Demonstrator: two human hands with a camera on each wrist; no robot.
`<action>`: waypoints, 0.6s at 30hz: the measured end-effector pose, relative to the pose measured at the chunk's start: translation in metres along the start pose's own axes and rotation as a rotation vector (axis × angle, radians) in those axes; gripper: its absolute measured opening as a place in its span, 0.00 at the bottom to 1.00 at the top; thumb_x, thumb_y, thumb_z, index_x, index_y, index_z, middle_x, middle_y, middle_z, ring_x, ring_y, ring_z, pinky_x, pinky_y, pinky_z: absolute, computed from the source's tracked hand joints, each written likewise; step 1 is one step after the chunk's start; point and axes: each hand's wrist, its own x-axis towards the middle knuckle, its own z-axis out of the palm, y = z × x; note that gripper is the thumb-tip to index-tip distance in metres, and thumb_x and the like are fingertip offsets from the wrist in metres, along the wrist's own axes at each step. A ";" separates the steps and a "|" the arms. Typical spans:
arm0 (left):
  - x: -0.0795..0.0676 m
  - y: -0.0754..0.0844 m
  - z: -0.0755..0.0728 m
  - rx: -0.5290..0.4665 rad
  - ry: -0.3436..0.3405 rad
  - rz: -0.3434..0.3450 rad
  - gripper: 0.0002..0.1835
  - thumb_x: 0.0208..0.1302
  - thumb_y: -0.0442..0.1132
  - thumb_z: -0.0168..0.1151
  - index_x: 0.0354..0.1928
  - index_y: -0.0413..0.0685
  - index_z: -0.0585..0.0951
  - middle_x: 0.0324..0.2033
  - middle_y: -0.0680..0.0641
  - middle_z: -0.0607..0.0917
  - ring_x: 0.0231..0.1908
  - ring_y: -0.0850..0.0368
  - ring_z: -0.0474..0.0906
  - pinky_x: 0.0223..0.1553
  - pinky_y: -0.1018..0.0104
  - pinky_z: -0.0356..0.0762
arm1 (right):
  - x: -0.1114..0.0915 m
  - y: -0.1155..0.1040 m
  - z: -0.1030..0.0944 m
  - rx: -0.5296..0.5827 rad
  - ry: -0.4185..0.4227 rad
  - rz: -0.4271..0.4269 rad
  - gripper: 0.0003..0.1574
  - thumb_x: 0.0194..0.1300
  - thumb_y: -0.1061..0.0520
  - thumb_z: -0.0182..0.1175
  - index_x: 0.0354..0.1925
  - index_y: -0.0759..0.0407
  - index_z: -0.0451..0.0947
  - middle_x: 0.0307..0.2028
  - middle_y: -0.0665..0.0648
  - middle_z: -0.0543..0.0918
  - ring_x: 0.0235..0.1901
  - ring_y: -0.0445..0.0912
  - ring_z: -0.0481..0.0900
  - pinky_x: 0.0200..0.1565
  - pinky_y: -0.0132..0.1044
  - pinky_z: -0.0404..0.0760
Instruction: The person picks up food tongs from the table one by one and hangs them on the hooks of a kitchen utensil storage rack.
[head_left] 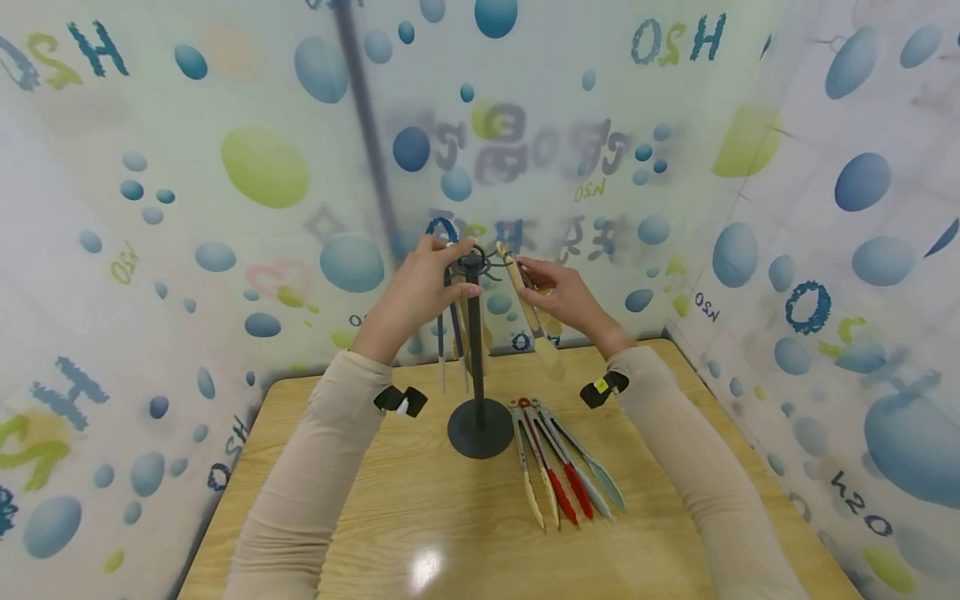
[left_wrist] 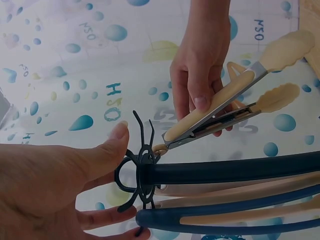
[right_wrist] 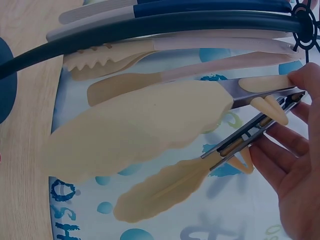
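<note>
Bubble-printed walls (head_left: 555,50) enclose the wooden table (head_left: 375,517). Over it, the left hand (head_left: 422,282) grips the stand (head_left: 476,350) by its top. Just right of that, the right hand (head_left: 564,293), the nearer one, pinches cream tongs (head_left: 528,310); they slant down and rightward, ring (left_wrist: 159,148) end up at the hooks (left_wrist: 128,202), whether over one I can't tell.

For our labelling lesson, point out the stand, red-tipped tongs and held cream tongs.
Stand (head_left: 476,354), head view: upright post.
Red-tipped tongs (head_left: 577,487), head view: red tip.
Held cream tongs (right_wrist: 155,122), right wrist view: tip.
</note>
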 end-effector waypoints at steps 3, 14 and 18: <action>0.000 0.000 0.000 -0.004 -0.008 -0.006 0.42 0.66 0.56 0.61 0.77 0.70 0.53 0.72 0.36 0.57 0.64 0.36 0.67 0.57 0.44 0.76 | 0.001 0.001 0.000 0.032 -0.015 0.013 0.37 0.71 0.51 0.60 0.74 0.48 0.63 0.64 0.62 0.77 0.58 0.56 0.79 0.61 0.52 0.77; 0.001 -0.002 0.001 -0.018 -0.013 -0.006 0.41 0.66 0.56 0.61 0.77 0.71 0.54 0.73 0.37 0.57 0.67 0.36 0.65 0.59 0.43 0.74 | 0.002 0.000 0.006 0.137 -0.056 0.048 0.37 0.72 0.53 0.59 0.75 0.53 0.60 0.66 0.64 0.75 0.62 0.58 0.76 0.64 0.55 0.74; 0.001 -0.003 0.001 -0.025 -0.011 -0.005 0.41 0.66 0.56 0.61 0.77 0.71 0.54 0.72 0.37 0.57 0.67 0.37 0.65 0.59 0.43 0.74 | 0.001 -0.001 0.008 0.173 -0.076 0.068 0.38 0.72 0.54 0.59 0.75 0.52 0.59 0.65 0.64 0.75 0.62 0.58 0.76 0.65 0.54 0.73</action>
